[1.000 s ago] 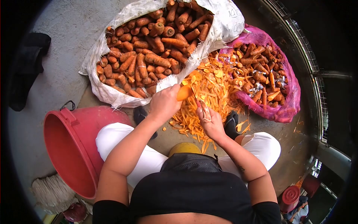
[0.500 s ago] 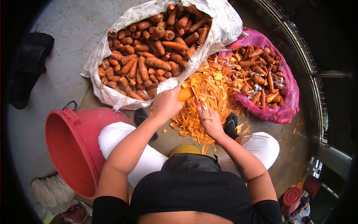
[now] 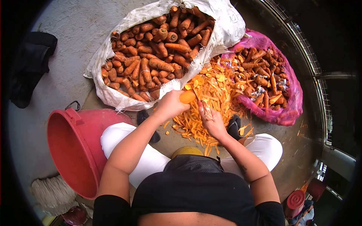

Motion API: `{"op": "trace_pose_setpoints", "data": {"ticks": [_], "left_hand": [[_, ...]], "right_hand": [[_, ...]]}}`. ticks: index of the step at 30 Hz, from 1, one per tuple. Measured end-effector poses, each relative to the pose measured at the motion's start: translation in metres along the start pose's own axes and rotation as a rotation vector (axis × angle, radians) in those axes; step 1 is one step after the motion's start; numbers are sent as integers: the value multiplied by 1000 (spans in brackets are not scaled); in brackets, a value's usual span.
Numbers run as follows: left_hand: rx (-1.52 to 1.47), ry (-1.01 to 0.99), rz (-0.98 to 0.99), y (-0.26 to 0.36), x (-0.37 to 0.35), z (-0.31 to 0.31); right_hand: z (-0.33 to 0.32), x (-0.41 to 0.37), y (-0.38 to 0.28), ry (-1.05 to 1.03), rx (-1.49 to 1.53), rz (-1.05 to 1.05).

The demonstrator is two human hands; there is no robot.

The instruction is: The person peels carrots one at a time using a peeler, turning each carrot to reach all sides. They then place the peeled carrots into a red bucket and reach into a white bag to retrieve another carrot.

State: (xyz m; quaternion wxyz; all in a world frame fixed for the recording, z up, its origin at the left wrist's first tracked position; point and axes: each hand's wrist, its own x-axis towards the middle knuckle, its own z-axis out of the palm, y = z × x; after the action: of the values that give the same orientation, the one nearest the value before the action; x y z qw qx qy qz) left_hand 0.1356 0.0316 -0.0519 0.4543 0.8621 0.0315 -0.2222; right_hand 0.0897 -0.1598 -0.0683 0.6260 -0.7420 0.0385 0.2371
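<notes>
Above the peelings, my left hand [image 3: 172,104] is closed round a peeled orange carrot [image 3: 187,96], whose bare end points right. Close beside it, my right hand [image 3: 212,121] has its fingers closed on a thin tool [image 3: 197,95], which touches the carrot's end; its exact shape is hard to make out. A heap of orange peelings [image 3: 215,88] lies on the floor below both hands. Unpeeled carrots [image 3: 160,64] fill a white sack [image 3: 228,26] just ahead. To its right, a pink mesh sack [image 3: 298,96] holds darker carrots and scraps.
A red tub [image 3: 88,137] lies tilted at my left, its mouth facing left. Dark cloth [image 3: 32,67] lies on the floor at far left. A metal grating [image 3: 324,105] runs along the right. Part of another person [image 3: 306,216] shows at bottom right.
The view has shifted slightly. My hands and the carrot remain close together in nearly the same place, with the right hand's grip still closed.
</notes>
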Motion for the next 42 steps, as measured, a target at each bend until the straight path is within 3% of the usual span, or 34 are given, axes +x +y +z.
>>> {"op": "trace_pose_setpoints", "data": {"ticks": [3, 6, 9, 12, 15, 18, 21, 24, 27, 30, 36, 39, 42], "left_hand": [[-70, -88, -3, -4, 3, -1], [305, 102, 63, 9, -6, 0], [439, 163, 86, 10, -9, 4], [383, 122, 78, 10, -7, 0], [133, -62, 48, 5, -3, -9], [85, -161, 11, 2, 0, -13], [383, 79, 69, 13, -11, -4], [481, 177, 184, 8, -11, 3], [476, 138, 129, 13, -12, -1], [104, -45, 15, 10, -6, -10], [-129, -230, -23, -12, 3, -6], [-280, -359, -34, -6, 2, -9], [-692, -642, -135, 36, -17, -41]], "right_hand": [[-2, 1, 2, -5, -38, -21], [-3, 2, 9, 2, -99, -69], [0, 2, 13, 40, -63, -61], [-3, 2, 8, -20, -50, 28], [-5, 3, 11, -41, -156, 4], [-4, 4, 22, -31, -190, -64], [-3, 5, 21, 9, -152, -123], [-5, 2, 7, -21, -84, 32], [-6, 3, 12, -40, -41, 0], [-9, 2, 7, -42, -208, -36], [-12, -3, 13, -39, -259, -85], [-16, -1, 15, -42, -432, -59], [-20, 1, 76, -133, -719, 173]]}}
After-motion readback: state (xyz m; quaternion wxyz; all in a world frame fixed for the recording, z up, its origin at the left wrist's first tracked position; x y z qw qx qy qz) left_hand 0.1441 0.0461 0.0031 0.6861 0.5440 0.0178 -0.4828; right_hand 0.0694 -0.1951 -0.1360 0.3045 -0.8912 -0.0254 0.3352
